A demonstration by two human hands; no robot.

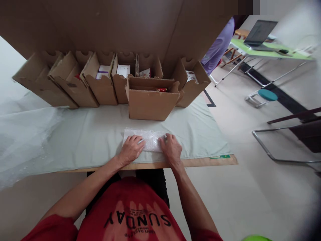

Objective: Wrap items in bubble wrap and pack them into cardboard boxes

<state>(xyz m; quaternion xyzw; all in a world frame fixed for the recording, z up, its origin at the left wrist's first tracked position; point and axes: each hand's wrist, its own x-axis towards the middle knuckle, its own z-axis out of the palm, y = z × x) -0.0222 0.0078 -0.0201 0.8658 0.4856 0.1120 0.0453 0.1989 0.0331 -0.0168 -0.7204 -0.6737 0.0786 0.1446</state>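
A small sheet of clear bubble wrap point(150, 139) lies flat on the pale green cloth point(95, 137) near the table's front edge. My left hand point(130, 149) rests on its left part, fingers curled down onto it. On the sheet's right end my right hand point(171, 147) presses down, fingers bent. Just behind the sheet stands an open cardboard box point(149, 100) with something red inside.
A row of open cardboard boxes point(75, 80) with packets stands along the back under a brown board. Loose plastic film point(22, 134) covers the table's left. To the right are metal chair frames point(276, 147), a teal stool point(268, 95), a green table with a laptop point(260, 33), and a person in purple point(220, 45).
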